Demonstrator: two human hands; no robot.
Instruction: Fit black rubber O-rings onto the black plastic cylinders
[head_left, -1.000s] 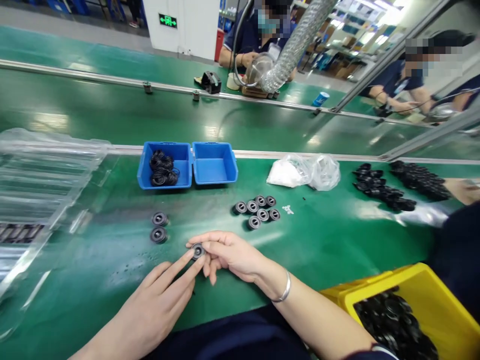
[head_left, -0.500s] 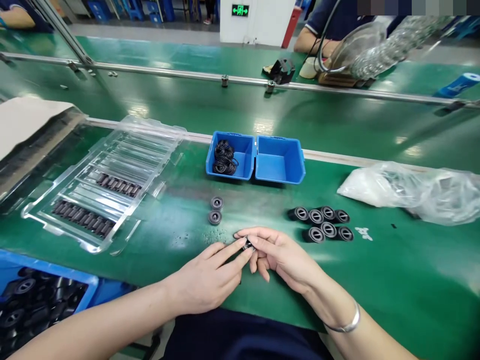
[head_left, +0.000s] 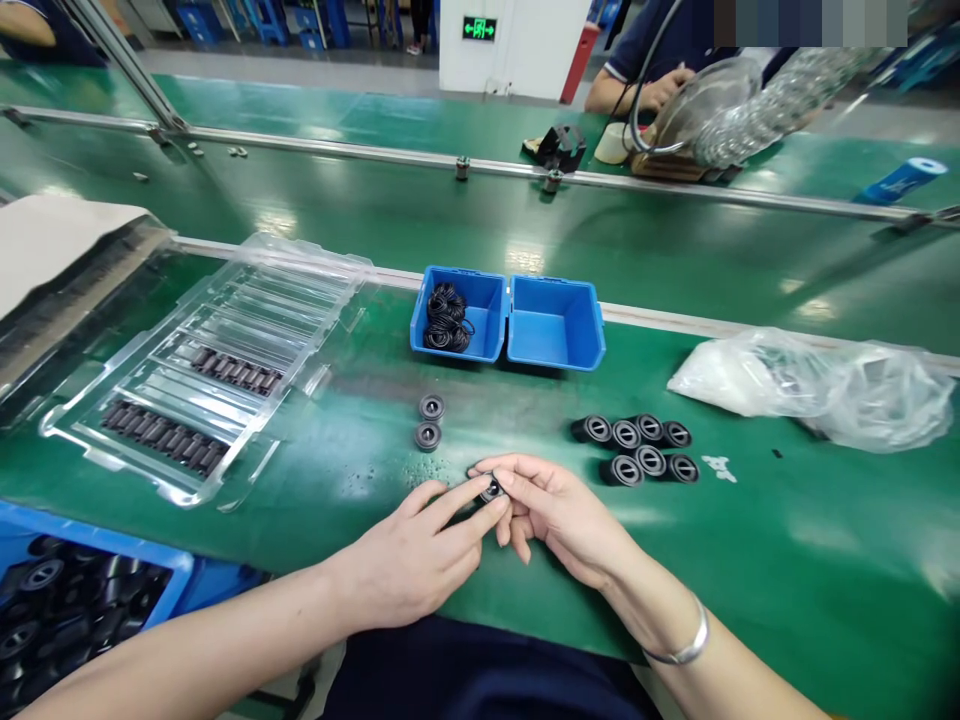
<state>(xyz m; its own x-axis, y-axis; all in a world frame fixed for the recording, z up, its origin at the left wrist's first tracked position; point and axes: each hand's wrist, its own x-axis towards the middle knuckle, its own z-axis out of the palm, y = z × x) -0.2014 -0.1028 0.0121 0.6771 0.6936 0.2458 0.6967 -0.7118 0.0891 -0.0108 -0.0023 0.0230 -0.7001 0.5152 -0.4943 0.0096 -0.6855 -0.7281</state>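
Note:
A small black round part (head_left: 491,489) sits between my two hands, above the green table's front part. My left hand (head_left: 420,560) has its fingertips pressed on the part from the left. From the right, the thumb and index finger of my right hand (head_left: 559,510) pinch the same part. My fingers hide much of it. Beyond my hands stand two black round parts (head_left: 429,422), one behind the other. To the right is a cluster of several black cylindrical parts (head_left: 625,470), each with a slotted round end.
Two blue bins (head_left: 556,350) stand side by side; the left one holds black rings (head_left: 448,320). A clear tray (head_left: 206,400) with dark parts lies left. A blue crate (head_left: 184,575) of black parts is at lower left. Plastic bags (head_left: 817,385) lie right. Another person's hand (head_left: 667,88) shows across the table.
Both hands stay on the black round part, and slightly more of its face shows between my fingers. The view has shifted a little. Across the table, the other person's hand has risen.

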